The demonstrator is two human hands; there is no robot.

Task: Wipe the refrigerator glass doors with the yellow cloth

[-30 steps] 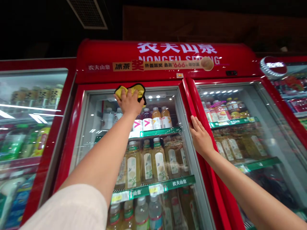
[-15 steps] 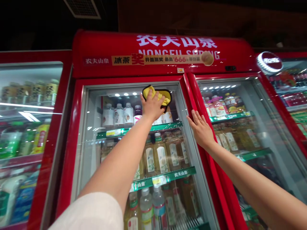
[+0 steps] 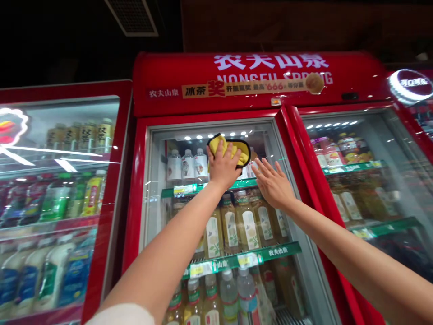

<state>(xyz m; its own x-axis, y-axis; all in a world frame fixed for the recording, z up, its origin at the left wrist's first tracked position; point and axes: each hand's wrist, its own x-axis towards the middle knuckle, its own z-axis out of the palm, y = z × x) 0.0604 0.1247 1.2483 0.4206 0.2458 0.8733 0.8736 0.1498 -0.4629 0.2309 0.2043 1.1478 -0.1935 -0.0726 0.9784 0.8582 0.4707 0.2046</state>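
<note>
Fingers of the left hand, splayed a little, hold a yellow cloth with black edging against the glass door of a red drinks refrigerator, just above the centre of the frame. Just to the cloth's right, the right hand is raised with its fingers extended and slightly apart; whether its palm meets the pane cannot be told. A pale sleeve shows at bottom left. Behind the glass, white-labelled bottles stand on the top shelf, bottles of pale yellow drink line the middle one, and clear bottles are among those at bottom centre. Another refrigerator stocked with bottles fills the left side. Lit "Nongfu Spring" lettering crosses the top; a ceiling vent shows at upper left.
</note>
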